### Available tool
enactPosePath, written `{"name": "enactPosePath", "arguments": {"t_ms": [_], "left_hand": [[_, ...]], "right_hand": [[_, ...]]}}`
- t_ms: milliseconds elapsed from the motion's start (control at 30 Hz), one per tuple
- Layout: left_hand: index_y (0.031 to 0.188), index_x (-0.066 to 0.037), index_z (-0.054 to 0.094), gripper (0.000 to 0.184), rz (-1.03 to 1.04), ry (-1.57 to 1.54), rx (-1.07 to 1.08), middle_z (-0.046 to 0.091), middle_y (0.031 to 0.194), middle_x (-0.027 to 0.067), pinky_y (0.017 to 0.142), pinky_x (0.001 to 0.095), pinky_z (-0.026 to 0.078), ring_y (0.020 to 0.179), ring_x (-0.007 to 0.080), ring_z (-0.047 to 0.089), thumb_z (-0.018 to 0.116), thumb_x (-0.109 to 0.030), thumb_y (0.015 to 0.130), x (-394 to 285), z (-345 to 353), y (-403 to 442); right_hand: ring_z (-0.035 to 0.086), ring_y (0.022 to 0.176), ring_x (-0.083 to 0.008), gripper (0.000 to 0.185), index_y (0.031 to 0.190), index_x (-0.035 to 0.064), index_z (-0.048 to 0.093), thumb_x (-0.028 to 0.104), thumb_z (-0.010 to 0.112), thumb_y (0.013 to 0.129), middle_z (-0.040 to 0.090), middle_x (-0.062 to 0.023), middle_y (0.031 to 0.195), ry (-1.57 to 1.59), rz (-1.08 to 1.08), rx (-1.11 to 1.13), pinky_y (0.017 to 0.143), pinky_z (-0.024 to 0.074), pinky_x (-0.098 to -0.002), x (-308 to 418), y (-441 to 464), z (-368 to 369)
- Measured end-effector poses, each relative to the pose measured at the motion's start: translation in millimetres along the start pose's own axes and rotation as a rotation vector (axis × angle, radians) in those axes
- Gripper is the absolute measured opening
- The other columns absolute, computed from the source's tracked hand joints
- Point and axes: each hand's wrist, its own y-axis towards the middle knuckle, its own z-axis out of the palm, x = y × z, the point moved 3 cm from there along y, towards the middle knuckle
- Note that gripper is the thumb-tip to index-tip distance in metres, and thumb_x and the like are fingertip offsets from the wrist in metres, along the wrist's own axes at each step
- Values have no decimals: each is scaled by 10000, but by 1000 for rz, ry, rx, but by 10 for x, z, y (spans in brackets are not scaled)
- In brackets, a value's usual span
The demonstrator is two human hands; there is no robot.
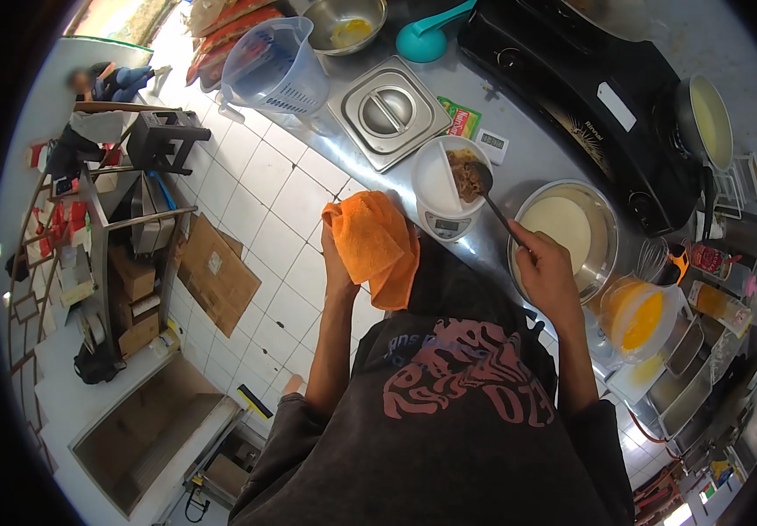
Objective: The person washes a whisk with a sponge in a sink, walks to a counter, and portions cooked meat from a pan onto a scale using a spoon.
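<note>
My left hand (335, 256) is closed around an orange cloth (373, 245), held in front of the counter edge; most of its fingers are hidden by the fabric. In my right hand (545, 265) is the handle of a black spoon (501, 215). The spoon's head rests over brown, chunky food (463, 175) on one side of a white divided bowl (435, 180); the bowl's other side looks white. Beneath that bowl is a kitchen scale (444, 226). Below my right hand stands a steel pot (602, 226) with cream-coloured liquid (558, 226).
A black gas stove (576, 105) lies behind the pot. Along the counter are a lidded steel container (387, 114), a measuring jug (275, 66), a teal scoop (422, 39), a small timer (491, 146) and a tub of orange liquid (637, 317). A person (116, 83) is far left.
</note>
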Motion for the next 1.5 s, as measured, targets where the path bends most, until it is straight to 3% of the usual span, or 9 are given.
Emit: {"name": "enactPosePath", "arguments": {"t_ms": [333,633,933,1133,1233,1333,1500], "left_hand": [[1091,-50,456,208,18,34,17,559,1016,40,773,266,513,894,116,582,490,-199,951,19,-3,2],[1100,-49,457,216,-2,-32,-1,553,1014,35,767,260,504,885,110,572,518,-170,932,11,-18,-6],[1101,-52,456,223,-7,22,-15,548,1010,26,772,257,495,885,101,561,536,-142,912,7,-16,-6],[1087,-51,455,230,39,78,3,546,1001,25,766,259,493,876,103,561,558,-133,898,14,-19,-4],[1082,-52,453,210,32,71,2,545,998,26,766,258,497,875,102,562,538,-135,909,12,-5,-7],[1086,-53,451,193,-3,67,-7,545,1001,29,764,258,504,879,102,566,509,-146,927,16,18,-4],[1098,-53,449,199,-5,24,-2,548,1009,32,769,258,509,892,105,571,490,-167,940,22,21,-9]], "right_hand": [[560,668,-301,348,1147,37,612,29,517,813,550,-171,757,-103,-87,-64,672,447,-366,23,-19,0],[492,630,-122,376,1169,79,615,8,513,814,520,-73,706,127,-12,-46,609,393,-240,-213,4,-22],[444,649,-80,391,1184,84,608,4,518,812,482,-14,701,251,22,-37,613,369,-219,-270,-22,-59],[410,646,-55,385,1182,73,612,22,527,811,467,16,714,507,265,30,604,347,-210,-290,-55,-94],[454,619,-93,369,1170,67,617,30,522,815,506,-25,717,371,153,25,603,381,-236,-305,-58,-93],[513,613,-159,355,1152,62,623,32,518,814,540,-90,733,35,-35,-27,608,417,-270,-154,-44,-50],[550,637,-204,347,1136,63,631,27,512,812,556,-132,758,25,-6,-23,612,436,-288,-126,-39,-18]]}}
